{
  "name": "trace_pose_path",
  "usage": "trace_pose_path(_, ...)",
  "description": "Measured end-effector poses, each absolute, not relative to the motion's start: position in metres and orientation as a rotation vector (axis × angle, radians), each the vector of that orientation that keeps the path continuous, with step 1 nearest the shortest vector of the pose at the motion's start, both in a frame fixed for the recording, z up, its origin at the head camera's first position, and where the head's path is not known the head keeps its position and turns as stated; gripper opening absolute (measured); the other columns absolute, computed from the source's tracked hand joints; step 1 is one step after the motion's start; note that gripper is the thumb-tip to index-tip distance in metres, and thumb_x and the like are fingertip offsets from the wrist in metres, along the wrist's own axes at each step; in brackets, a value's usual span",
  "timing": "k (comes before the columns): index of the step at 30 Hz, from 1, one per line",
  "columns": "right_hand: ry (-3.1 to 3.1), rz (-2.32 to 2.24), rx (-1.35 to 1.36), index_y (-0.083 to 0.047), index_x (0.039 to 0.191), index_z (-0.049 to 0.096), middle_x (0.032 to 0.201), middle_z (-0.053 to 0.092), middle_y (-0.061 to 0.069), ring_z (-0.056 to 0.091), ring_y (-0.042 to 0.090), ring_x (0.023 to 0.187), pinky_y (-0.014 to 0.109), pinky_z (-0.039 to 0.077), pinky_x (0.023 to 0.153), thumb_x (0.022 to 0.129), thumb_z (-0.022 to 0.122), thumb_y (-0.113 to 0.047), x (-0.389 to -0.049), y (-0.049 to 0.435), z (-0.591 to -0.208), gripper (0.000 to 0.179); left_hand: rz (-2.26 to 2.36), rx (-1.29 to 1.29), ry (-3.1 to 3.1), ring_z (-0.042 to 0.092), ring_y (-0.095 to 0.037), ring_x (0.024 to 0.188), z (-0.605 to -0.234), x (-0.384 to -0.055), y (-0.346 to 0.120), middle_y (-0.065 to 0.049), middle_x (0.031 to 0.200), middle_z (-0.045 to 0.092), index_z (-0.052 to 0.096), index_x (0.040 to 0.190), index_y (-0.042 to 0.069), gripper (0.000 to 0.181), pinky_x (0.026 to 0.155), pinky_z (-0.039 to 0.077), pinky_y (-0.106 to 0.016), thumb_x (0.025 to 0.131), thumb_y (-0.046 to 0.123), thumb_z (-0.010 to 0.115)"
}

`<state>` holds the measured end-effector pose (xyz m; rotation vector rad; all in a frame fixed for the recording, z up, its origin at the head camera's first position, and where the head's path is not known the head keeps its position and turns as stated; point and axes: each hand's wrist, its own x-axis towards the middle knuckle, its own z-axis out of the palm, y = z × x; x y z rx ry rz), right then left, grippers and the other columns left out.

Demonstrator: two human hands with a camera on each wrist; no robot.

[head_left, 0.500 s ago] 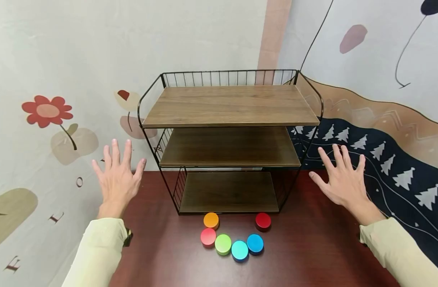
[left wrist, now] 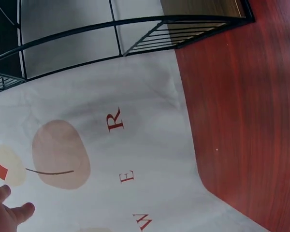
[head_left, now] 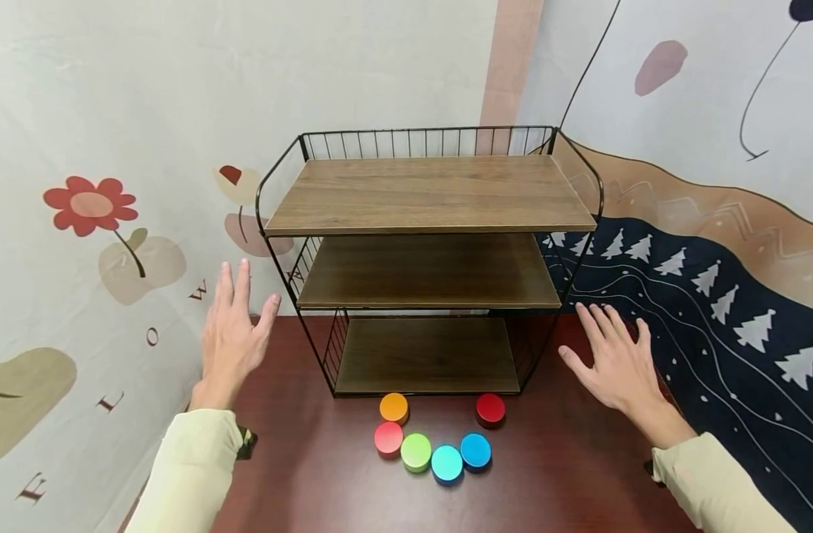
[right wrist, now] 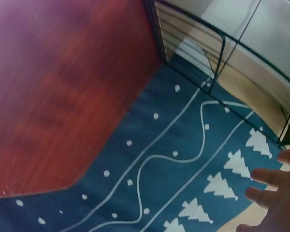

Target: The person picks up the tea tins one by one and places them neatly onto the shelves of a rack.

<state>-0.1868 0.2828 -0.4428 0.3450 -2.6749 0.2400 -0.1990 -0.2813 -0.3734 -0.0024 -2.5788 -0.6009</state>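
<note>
My left hand [head_left: 229,340] is raised with fingers straight, left of a three-tier shelf rack [head_left: 433,196] with wooden boards and a black wire frame. My right hand [head_left: 618,364] hovers to the right of the rack, fingers extended and slightly spread. Both hands hold nothing. In front of the rack lie several round, thick coloured discs: orange [head_left: 394,408], pink-red [head_left: 389,439], green [head_left: 416,452], turquoise [head_left: 447,463], blue [head_left: 476,451] and dark red [head_left: 490,409]. Each wrist view catches only fingers, at a lower corner, beside the black wire frame.
The rack stands on a reddish-brown table [head_left: 300,474]. Behind and to the left hangs a pale cloth [head_left: 180,74] printed with flowers and letters. Along the right side runs a dark blue printed section [head_left: 686,326] with white trees.
My left hand has moved slightly right and turned a little inward. The right hand has come down and inward, its fingers closer together. The discs and rack stay put.
</note>
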Motion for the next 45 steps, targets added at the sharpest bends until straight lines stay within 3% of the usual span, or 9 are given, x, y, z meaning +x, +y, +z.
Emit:
trace_pose_path(16, -2.612, 0.426, 0.374, -0.004, 0.137, 0.054, 0.125, 0.062, 0.023, 0.055, 0.041, 0.116, 0.057, 0.034, 0.093, 0.087, 0.068, -0.044, -0.166, 0.270, -0.489, 0.065, -0.782, -0.078, -2.497, 0.031, -0.049, 0.140, -0.376, -0.198, -0.264, -0.006, 0.166, 0.010, 0.010, 0.161, 0.030, 0.067, 0.098, 0.031, -0.070, 0.104, 0.045, 0.041)
trace_pose_path(24, -2.617, 0.455, 0.377, -0.003, 0.133, 0.058, 0.118, 0.066, 0.022, 0.060, 0.040, 0.109, 0.055, 0.039, 0.092, 0.085, 0.071, -0.042, -0.157, 0.259, -0.512, 0.064, -0.892, -0.182, -2.438, 0.027, -0.035, 0.146, -0.378, -0.198, -0.257, -0.002, 0.165, 0.020, 0.014, 0.161, 0.031, 0.069, 0.109, 0.026, -0.062, 0.103, 0.042, 0.050)
trace_pose_path(30, -2.646, 0.469, 0.399, -0.005, 0.132, 0.061, 0.118, 0.068, 0.019, 0.063, 0.038, 0.105, 0.055, 0.042, 0.090, 0.085, 0.072, -0.043, -0.148, 0.250, -0.527, 0.062, -0.985, -0.257, -2.405, 0.042, -0.037, 0.137, -0.379, -0.201, -0.249, -0.005, 0.162, 0.027, 0.014, 0.160, 0.032, 0.072, 0.102, 0.037, -0.058, 0.102, 0.036, 0.055)
trace_pose_path(33, -2.651, 0.484, 0.407, -0.006, 0.131, 0.062, 0.117, 0.069, 0.017, 0.064, 0.037, 0.104, 0.055, 0.044, 0.089, 0.084, 0.074, -0.043, -0.145, 0.245, -0.534, 0.061, -1.028, -0.298, -2.376, 0.049, -0.037, 0.131, -0.380, -0.202, -0.245, 0.003, 0.162, 0.029, 0.014, 0.160, 0.034, 0.073, 0.097, 0.044, -0.051, 0.101, 0.031, 0.058)
trace_pose_path(36, -2.650, 0.500, 0.421, -0.006, 0.130, 0.063, 0.117, 0.069, 0.016, 0.064, 0.036, 0.104, 0.055, 0.045, 0.089, 0.083, 0.075, -0.043, -0.143, 0.240, -0.540, 0.061, -1.077, -0.310, -2.354, 0.057, -0.036, 0.123, -0.380, -0.203, -0.241, 0.010, 0.159, 0.031, 0.015, 0.159, 0.039, 0.075, 0.094, 0.047, -0.034, 0.100, 0.029, 0.061)
trace_pose_path(41, -2.657, 0.536, 0.455, -0.007, 0.131, 0.063, 0.118, 0.069, 0.015, 0.065, 0.035, 0.104, 0.056, 0.046, 0.088, 0.082, 0.078, -0.043, -0.141, 0.232, -0.548, 0.063, -1.199, -0.298, -2.326, 0.064, -0.038, 0.111, -0.381, -0.203, -0.236, 0.004, 0.157, 0.038, 0.017, 0.158, 0.042, 0.079, 0.085, 0.044, -0.011, 0.098, 0.026, 0.065)
trace_pose_path(45, -2.648, 0.554, 0.486, -0.008, 0.131, 0.063, 0.119, 0.069, 0.014, 0.065, 0.034, 0.105, 0.056, 0.046, 0.088, 0.081, 0.079, -0.043, -0.139, 0.226, -0.553, 0.064, -1.311, -0.298, -2.288, 0.062, -0.039, 0.114, -0.378, -0.202, -0.229, 0.000, 0.161, 0.030, 0.017, 0.159, 0.037, 0.085, 0.082, 0.045, -0.011, 0.094, 0.018, 0.070)
